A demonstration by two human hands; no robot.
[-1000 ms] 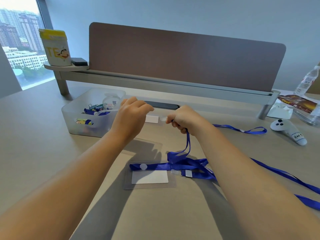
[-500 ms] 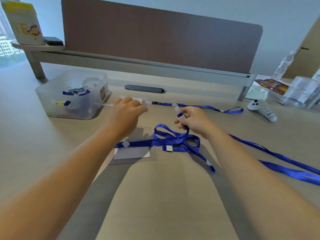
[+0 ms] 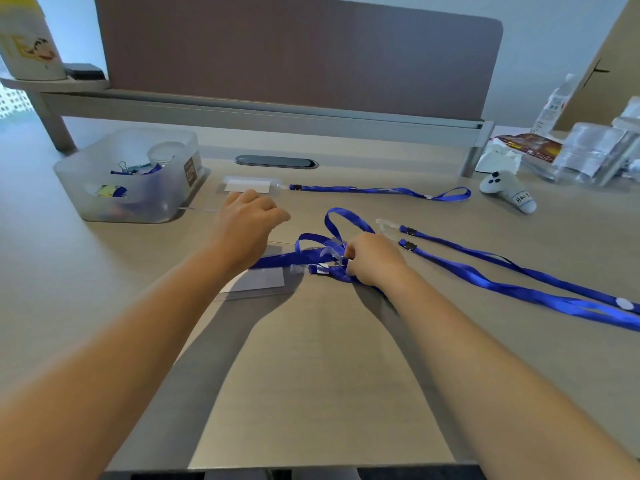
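Badge holder (image 3: 268,281) half behind left forearm (image 3: 180,306)

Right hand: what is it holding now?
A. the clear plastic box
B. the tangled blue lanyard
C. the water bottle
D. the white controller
B: the right hand pinches the tangled blue lanyard; the other things lie apart from it.

One wide-angle view, worn on the head, looks forward and down from above the near edge of the desk (image 3: 311,393), which runs along the bottom of the frame. It faces the partition (image 3: 294,57) at the far edge. Both forearms enter from the bottom corners. The left hand (image 3: 247,225) and the right hand (image 3: 374,259), on the lanyard (image 3: 311,261), sit close at mid-frame. The bin (image 3: 86,202) lies far left and the bottle (image 3: 553,105) far right.
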